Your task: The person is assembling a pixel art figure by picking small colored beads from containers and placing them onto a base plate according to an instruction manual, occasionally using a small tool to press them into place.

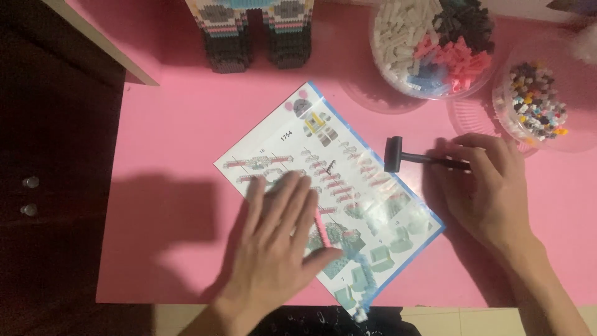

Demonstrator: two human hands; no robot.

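Observation:
My left hand (pixel 277 246) lies flat, fingers spread, on a printed instruction sheet (pixel 373 186) that sits at an angle on the pink table (pixel 174 143). A thin pink strip of small bricks (pixel 322 229) shows under its thumb and fingers. My right hand (pixel 488 186) holds the handle of a small black hammer (pixel 398 155), whose head rests over the sheet's right edge.
Two legs of a tall brick figure (pixel 255 31) stand at the back. A clear tub of white, pink, blue and dark bricks (pixel 429 43) and a smaller tub of mixed coloured pieces (pixel 538 102) sit at the back right. The table's edge drops off on the left.

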